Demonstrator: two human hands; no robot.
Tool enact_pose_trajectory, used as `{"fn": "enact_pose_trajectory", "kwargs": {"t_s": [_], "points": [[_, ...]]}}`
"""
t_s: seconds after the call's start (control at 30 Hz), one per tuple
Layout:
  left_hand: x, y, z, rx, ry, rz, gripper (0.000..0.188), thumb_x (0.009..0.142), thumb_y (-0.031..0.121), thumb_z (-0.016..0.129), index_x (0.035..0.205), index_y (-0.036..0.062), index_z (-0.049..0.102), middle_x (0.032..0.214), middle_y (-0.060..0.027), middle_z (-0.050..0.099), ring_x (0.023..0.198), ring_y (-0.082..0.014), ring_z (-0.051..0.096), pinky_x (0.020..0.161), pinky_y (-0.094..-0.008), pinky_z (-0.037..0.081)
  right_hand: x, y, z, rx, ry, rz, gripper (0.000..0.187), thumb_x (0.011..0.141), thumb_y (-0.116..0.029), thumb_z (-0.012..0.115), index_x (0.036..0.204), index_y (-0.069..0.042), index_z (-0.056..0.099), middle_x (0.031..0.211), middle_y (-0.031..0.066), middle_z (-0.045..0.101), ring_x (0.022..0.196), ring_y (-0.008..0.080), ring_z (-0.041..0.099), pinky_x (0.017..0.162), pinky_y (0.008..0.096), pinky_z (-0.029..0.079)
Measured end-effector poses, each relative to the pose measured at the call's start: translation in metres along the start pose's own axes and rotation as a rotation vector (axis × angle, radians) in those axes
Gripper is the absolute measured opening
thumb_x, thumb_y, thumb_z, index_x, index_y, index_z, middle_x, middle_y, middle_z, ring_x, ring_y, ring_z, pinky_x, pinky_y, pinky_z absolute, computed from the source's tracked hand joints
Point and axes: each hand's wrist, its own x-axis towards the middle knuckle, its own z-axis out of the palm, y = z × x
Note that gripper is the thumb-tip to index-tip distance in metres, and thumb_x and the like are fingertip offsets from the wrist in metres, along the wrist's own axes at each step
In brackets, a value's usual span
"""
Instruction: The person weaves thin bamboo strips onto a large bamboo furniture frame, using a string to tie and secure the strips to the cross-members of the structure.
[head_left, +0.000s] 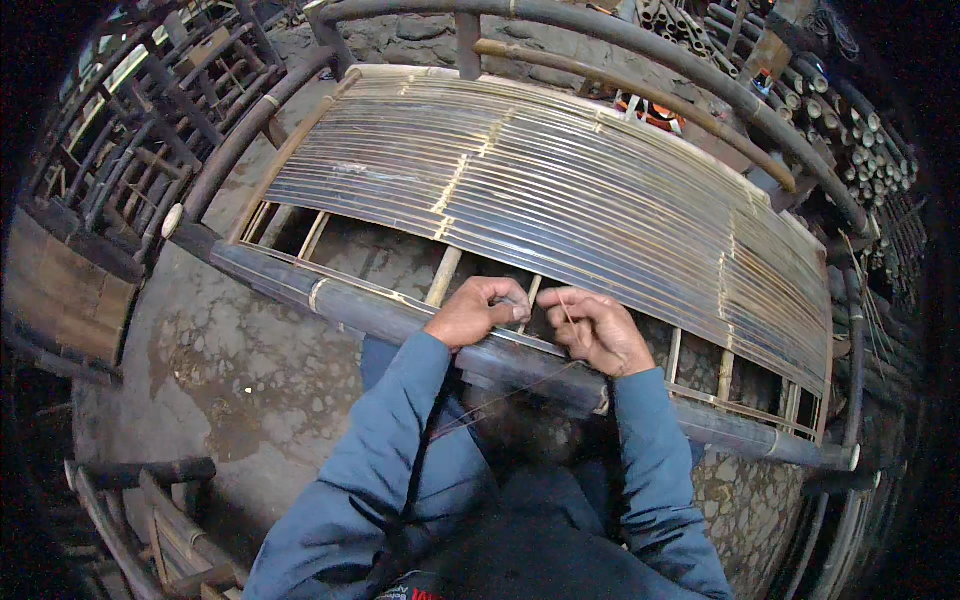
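Observation:
Before me is a bamboo bench with a seat of thin split-bamboo slats (590, 215), its near strip left uncovered so crosspieces show. My left hand (485, 312) is closed in a pinch over the front rail, beside a thin cross strip (534, 296); what its fingertips hold is hidden. Just to its right, my right hand (597, 332) is closed on a thin brown strand (569, 318) that stands up past the fingers. Fine strands (505, 399) also slant below the hands toward my lap. Under both wrists runs the thick dark bamboo front rail (380, 325).
A dark bamboo backrest rail (600, 30) curves along the far side. Bamboo poles (860, 140) are stacked at the far right. Other bamboo furniture frames (130, 150) stand at the left, and another (170, 520) at the lower left. An orange and black object (650, 113) lies behind the seat.

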Motion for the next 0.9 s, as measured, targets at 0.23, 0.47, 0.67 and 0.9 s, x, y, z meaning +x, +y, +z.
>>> {"fn": "enact_pose_trajectory", "kwargs": {"t_s": [0.23,0.47,0.67,0.9], "points": [[-0.014,0.016,-0.003,-0.178,0.038,0.048,0.012,0.087,0.010,0.077,0.097,0.0018,0.079,0.091,-0.0052,0.076,0.088,-0.0139,0.068,0.085,-0.0305,0.053,-0.030,0.023,0.023,-0.971,0.180,-0.643,0.018,0.090,-0.014,0.074,0.102,0.000,0.072,0.092,0.0061,0.068,0.085,0.0169,0.065,0.075,0.0327,0.052],[-0.021,0.031,0.001,0.139,0.320,0.332,0.022,0.083,0.010,0.076,0.105,0.0032,0.076,0.109,-0.0110,0.071,0.108,-0.0221,0.063,0.094,-0.0349,0.049,-0.142,0.017,0.067,0.633,-0.144,-0.553,0.024,0.110,-0.025,0.039,0.099,-0.006,0.048,0.068,0.0031,0.045,0.070,0.0182,0.050,0.072,0.0390,0.051],[-0.094,0.101,0.108,0.302,-0.213,0.489,0.046,0.083,0.019,0.076,0.128,0.0090,0.067,0.123,-0.0132,0.068,0.123,-0.0344,0.060,0.112,-0.0487,0.040,-0.203,-0.008,0.081,1.151,-0.315,-0.659,0.022,0.112,-0.018,0.034,0.123,-0.002,0.043,0.072,0.0036,0.045,0.071,0.0201,0.052,0.063,0.0425,0.053],[-0.190,0.038,0.071,-0.367,-0.039,-0.254,0.037,0.104,0.025,0.054,0.072,0.0059,0.053,0.059,0.0007,0.044,0.055,-0.0174,0.044,0.059,-0.0381,0.045,-0.173,-0.003,0.036,0.617,-0.190,-1.087,0.047,0.104,-0.025,0.051,0.145,-0.004,0.046,0.126,0.0134,0.055,0.121,0.0258,0.053,0.101,0.0392,0.043]]}}
